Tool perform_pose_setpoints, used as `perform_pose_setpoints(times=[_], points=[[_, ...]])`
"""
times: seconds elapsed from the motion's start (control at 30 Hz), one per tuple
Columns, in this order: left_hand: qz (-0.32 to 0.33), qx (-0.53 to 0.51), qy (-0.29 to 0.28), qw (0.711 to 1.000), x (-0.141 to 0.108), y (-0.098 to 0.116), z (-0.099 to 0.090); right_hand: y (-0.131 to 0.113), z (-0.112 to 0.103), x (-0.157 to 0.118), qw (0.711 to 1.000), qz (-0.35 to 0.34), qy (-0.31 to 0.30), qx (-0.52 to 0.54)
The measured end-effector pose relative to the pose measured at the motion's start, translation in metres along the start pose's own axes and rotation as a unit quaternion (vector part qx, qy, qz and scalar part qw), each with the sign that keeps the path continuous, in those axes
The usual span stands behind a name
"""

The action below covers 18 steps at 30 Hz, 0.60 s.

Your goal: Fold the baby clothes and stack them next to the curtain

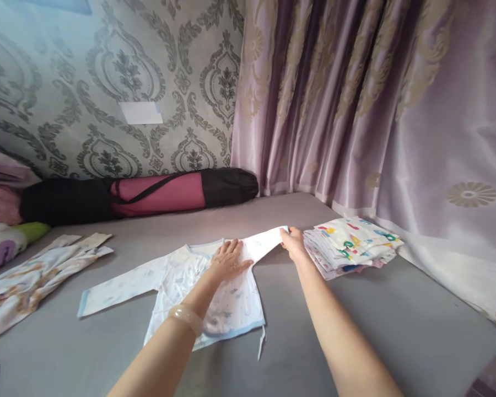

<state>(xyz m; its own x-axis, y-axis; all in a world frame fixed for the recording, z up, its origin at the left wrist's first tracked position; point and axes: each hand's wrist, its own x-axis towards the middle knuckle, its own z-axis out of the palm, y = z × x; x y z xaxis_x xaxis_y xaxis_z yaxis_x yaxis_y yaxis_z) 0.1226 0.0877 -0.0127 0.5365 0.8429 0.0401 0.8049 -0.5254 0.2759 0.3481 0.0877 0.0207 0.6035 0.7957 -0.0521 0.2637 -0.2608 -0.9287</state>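
Note:
A small white shirt (240,292) with light blue trim and faint prints is spread on the grey sheet (289,353), both sleeves stretched outward. My left hand (230,259) lies with fingers spread on the shirt's upper right part, near the shoulder; a pale bangle circles that wrist. At the end of the right sleeve, my right hand (292,241) pinches the cuff between thumb and fingers. A thin tie hangs from the shirt's lower right corner.
Folded, colourfully printed clothes (355,242) are stacked at the right. Another printed garment (37,275) lies at the left. Along the patterned wall rests a long black and pink bag (161,194). Purple curtains (314,99) hang behind the stack. A white and green plush item (8,245) sits at the left edge.

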Motion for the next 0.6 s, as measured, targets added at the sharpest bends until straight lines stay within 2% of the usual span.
perform_pose_setpoints(times=[0.13,0.27,0.43,0.5,0.6], points=[[-0.015,0.002,-0.051,0.999,0.014,-0.003,-0.011,-0.028,0.005,-0.019,0.993,0.006,-0.03,0.114],[-0.009,0.001,-0.093,0.996,0.021,-0.002,-0.025,-0.051,0.033,-0.044,0.975,0.002,-0.096,0.198],[0.0,0.001,-0.078,0.997,0.024,-0.002,-0.028,-0.061,0.077,-0.067,0.96,0.019,-0.156,0.234],[-0.007,-0.004,-0.071,0.997,0.024,-0.004,-0.026,-0.06,0.085,-0.069,0.959,0.028,-0.154,0.234],[0.015,-0.047,-0.031,0.998,0.022,-0.012,-0.023,-0.058,0.084,-0.067,0.964,0.033,-0.14,0.225]])
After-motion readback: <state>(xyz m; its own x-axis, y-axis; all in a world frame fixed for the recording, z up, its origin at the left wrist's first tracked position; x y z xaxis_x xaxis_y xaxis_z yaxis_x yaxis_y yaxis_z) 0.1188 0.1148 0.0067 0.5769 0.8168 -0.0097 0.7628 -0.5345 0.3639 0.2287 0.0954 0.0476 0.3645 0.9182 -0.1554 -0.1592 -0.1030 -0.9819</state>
